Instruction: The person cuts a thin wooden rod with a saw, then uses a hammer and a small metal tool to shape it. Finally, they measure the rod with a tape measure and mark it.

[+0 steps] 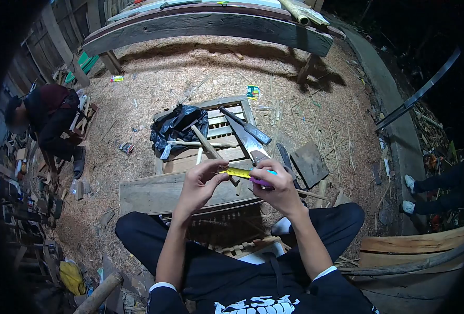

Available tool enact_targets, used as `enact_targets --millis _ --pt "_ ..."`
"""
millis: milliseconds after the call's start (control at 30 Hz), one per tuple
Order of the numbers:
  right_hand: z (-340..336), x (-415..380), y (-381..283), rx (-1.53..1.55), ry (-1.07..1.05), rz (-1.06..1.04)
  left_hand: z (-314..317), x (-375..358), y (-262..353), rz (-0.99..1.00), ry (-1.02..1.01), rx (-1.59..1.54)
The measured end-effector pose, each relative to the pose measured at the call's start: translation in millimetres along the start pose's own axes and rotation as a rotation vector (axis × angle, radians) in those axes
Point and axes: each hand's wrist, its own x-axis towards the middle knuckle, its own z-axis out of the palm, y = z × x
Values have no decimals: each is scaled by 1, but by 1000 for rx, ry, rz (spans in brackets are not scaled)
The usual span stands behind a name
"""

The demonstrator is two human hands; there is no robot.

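Observation:
I sit with my knees apart over a sawdust floor. My right hand (279, 187) grips a small tape measure (262, 178) with a purple and teal case. Its yellow blade (236, 172) runs left to my left hand (200, 183), whose fingertips pinch the blade's free end. Both hands are held close together above a wooden board (153, 193) that lies across a slatted wooden pallet (227, 152).
On the pallet lie a black plastic bag (178, 128), a hammer (207, 144), a saw (249, 140) and a dark blade (245, 125). A long dark plank bench (211, 26) stands at the back. One person (48, 120) crouches left; another person's legs (436, 188) show right.

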Motion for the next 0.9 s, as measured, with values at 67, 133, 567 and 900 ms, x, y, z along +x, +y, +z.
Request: enact_targets --millis 67,133,567,900 --pt "-2 2 -3 -14 -37 -27 -2 1 0 -11 -31 -83" --pt "-3 3 -6 -1 -42 -22 -4 0 3 -26 -40 -91" --pt "-6 7 -5 -81 -32 -88 -8 3 8 -158 -65 -44" --pt "-1 8 -2 -145 -16 -118 4 4 -6 -117 57 -256"
